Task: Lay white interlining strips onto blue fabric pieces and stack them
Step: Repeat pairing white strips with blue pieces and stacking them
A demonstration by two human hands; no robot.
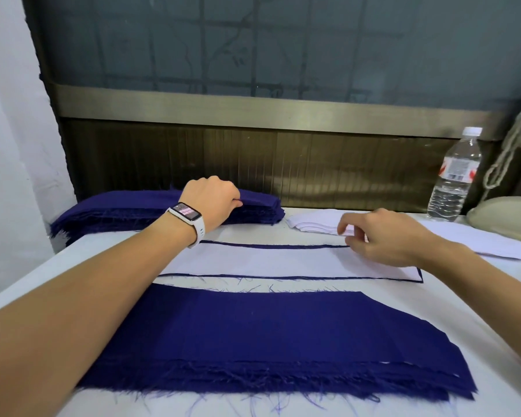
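Reaching across the table [494,311], the left hand [211,197] curls over the far blue stack [103,212], thumb and fingers gripping its top layers. The right hand [382,236] pinches the near edge of the white interlining pile [310,222]. Between the arms, one blue piece [283,277] lies flat, covered to its rim by a white strip [268,261]. The near blue stack [268,335] lies closest, frayed edge forward. A water bottle [454,176] stands at far right.

I count two blue stacks, far blue stack [103,212] and near blue stack [268,335]; one white strip pile [313,222]; two loose strips, middle strip [268,261] and right strip [478,239]; one water bottle [454,179]; one wristwatch [187,212].
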